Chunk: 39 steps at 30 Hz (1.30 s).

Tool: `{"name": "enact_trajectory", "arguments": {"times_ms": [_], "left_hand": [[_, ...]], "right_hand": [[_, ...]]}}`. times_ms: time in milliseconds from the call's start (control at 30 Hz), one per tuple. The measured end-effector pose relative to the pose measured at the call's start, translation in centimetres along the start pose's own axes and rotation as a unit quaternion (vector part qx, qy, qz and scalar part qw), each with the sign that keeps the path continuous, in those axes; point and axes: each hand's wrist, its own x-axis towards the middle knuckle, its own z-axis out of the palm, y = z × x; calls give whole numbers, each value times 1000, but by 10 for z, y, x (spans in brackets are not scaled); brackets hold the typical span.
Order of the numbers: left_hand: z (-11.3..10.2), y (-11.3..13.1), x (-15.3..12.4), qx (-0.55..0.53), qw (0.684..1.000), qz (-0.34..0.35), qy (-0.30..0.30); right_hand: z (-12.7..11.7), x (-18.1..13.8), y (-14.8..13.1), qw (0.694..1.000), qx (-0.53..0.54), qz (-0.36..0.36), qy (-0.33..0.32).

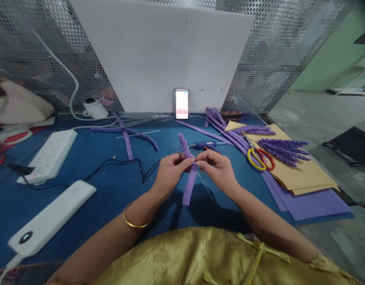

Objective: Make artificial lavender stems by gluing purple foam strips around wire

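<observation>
My left hand [172,171] is closed, thumb and fingers pinching the lower part of a purple paper lavender flower [185,145] that points up and away. From below the pinch hangs the loose end of a purple paper strip [188,192] with small cuts along its edge. A thin wire stem [207,188] slants down to the right beneath my hands. My right hand [219,168] is also closed, its fingertips meeting my left fingertips at the flower's base; exactly which part it grips is partly hidden. A blue glue gun [204,145] lies just beyond my hands.
Red-and-yellow scissors [261,159] and finished lavender stems [285,150] lie on tan paper [304,178] at right. Purple sheets [319,204] sit beneath. More strips [125,138] are at left, near a power strip [50,154], white device [53,217] and black cord [107,161]. A phone [181,103] stands behind.
</observation>
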Motion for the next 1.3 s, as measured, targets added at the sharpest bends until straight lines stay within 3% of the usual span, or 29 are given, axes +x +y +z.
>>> {"name": "enact_trajectory", "arguments": {"times_ms": [167,400,533,867,1100,1300], "left_hand": [[1,-6,0,12,1000,-14,-24],[4,-11,0,-18,996,-78,-35],[4,-10,2,-57,992,-100,-53],[7,-7,2,46,997,-58,-29],[4,-6,3,32,995,-79,-46],[1,-11,9,-76,988,-128,37]], "right_hand": [[-2,-3,8,999,-17,-24,-40],[-11,-6,16,985,-118,-79,-102],[-14,-8,16,976,-154,-127,-85],[-10,-8,14,944,-268,-163,-99],[-8,-9,17,964,-201,-154,-75],[-10,-2,17,1000,7,16,-25]]}}
